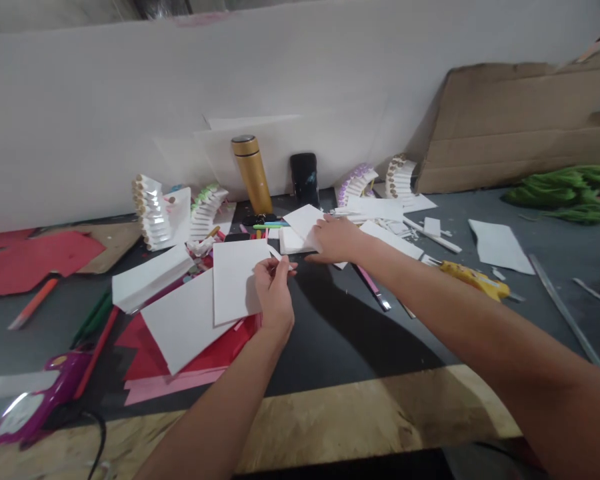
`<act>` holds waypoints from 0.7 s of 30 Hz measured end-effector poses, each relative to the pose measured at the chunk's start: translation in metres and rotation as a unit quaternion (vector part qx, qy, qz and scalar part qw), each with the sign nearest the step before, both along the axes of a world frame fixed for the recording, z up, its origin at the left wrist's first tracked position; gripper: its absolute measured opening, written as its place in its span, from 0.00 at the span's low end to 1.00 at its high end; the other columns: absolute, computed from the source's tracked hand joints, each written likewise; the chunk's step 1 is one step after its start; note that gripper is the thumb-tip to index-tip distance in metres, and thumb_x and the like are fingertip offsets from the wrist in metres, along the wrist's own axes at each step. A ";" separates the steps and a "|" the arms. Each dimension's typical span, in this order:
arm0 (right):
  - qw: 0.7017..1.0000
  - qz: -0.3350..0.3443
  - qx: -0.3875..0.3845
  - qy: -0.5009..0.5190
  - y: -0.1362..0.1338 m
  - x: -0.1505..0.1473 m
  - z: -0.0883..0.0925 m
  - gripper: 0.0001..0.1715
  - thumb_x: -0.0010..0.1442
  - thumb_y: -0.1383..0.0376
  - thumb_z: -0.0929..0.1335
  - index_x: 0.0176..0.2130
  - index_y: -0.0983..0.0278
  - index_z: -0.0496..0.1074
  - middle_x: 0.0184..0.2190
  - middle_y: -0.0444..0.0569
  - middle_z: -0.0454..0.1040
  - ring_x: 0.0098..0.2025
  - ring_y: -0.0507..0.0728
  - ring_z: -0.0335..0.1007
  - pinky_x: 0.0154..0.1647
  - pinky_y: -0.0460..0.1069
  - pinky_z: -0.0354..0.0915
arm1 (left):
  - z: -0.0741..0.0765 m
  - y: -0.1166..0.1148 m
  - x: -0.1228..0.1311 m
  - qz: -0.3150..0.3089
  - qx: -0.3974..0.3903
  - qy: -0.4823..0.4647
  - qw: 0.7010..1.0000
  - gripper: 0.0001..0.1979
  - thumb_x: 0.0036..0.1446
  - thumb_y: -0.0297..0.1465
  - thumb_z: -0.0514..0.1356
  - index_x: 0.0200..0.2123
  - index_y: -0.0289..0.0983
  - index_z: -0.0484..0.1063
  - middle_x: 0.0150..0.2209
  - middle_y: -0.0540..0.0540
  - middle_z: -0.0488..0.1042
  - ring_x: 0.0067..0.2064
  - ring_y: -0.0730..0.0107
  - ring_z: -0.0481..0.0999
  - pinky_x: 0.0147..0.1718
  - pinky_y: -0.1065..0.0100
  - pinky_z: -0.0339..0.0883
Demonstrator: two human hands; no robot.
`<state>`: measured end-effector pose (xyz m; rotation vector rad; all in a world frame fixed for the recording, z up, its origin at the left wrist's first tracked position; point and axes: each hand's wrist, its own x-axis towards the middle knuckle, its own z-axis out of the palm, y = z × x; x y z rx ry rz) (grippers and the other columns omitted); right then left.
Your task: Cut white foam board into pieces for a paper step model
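My left hand [276, 287] pinches a small white strip [276, 254] beside the right edge of a white card [239, 280]. Another white sheet [187, 323] lies partly under that card, over red and pink sheets [230, 352]. My right hand [336, 239] reaches farther forward, its fingers closed on a white square card [303, 220] tilted over a small stack of white paper [293, 241]. Whether its fingertips press underneath the card is hidden.
Behind stand a gold bottle [254, 177] and a black phone-like object [304, 177]. A yellow glue gun [475, 280] lies at right, a purple one [45, 397] at left. Fan-shaped paper pieces [153, 210] and green yarn [565, 190] sit near the wall. Cardboard [520, 127] leans at right.
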<state>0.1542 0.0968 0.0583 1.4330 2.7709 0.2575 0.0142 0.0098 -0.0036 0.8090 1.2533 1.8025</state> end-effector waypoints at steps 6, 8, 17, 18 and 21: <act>0.997 0.064 -0.007 0.052 0.031 -0.067 0.012 0.18 0.65 0.65 0.63 0.49 0.72 0.75 0.49 0.60 0.77 0.54 0.63 0.67 0.55 0.53 0.57 | 0.001 -0.002 0.001 0.001 0.001 -0.001 1.000 0.12 0.55 0.36 0.64 0.36 0.38 0.65 0.34 0.51 0.72 0.35 0.73 0.76 0.38 0.69 0.68; 0.998 0.031 -0.022 0.055 0.045 -0.087 0.005 0.17 0.62 0.68 0.64 0.47 0.73 0.76 0.48 0.62 0.77 0.53 0.63 0.67 0.54 0.53 0.58 | 0.002 -0.003 0.001 0.001 0.003 0.004 1.000 0.12 0.56 0.36 0.64 0.36 0.38 0.65 0.34 0.51 0.72 0.35 0.73 0.75 0.39 0.68 0.68; 0.994 -0.026 -0.041 0.094 0.058 -0.101 -0.006 0.24 0.61 0.66 0.65 0.55 0.73 0.73 0.57 0.66 0.68 0.57 0.67 0.62 0.54 0.56 0.62 | 0.001 -0.003 0.002 -0.009 0.004 0.014 1.000 0.16 0.54 0.38 0.66 0.40 0.37 0.66 0.36 0.49 0.71 0.37 0.72 0.75 0.39 0.69 0.69; 0.994 -0.029 -0.045 0.096 0.057 -0.100 -0.006 0.24 0.61 0.66 0.65 0.54 0.73 0.73 0.57 0.67 0.68 0.57 0.67 0.62 0.54 0.56 0.62 | 0.000 -0.003 0.002 -0.009 0.008 0.017 1.000 0.17 0.54 0.38 0.67 0.41 0.37 0.66 0.37 0.49 0.71 0.37 0.72 0.75 0.39 0.69 0.69; 0.992 -0.041 -0.060 0.101 0.058 -0.102 -0.008 0.23 0.60 0.64 0.66 0.52 0.73 0.75 0.56 0.68 0.69 0.58 0.69 0.62 0.55 0.57 0.63 | -0.001 -0.003 0.002 -0.011 0.025 0.020 0.999 0.18 0.54 0.37 0.67 0.42 0.37 0.66 0.38 0.48 0.71 0.38 0.72 0.75 0.40 0.69 0.69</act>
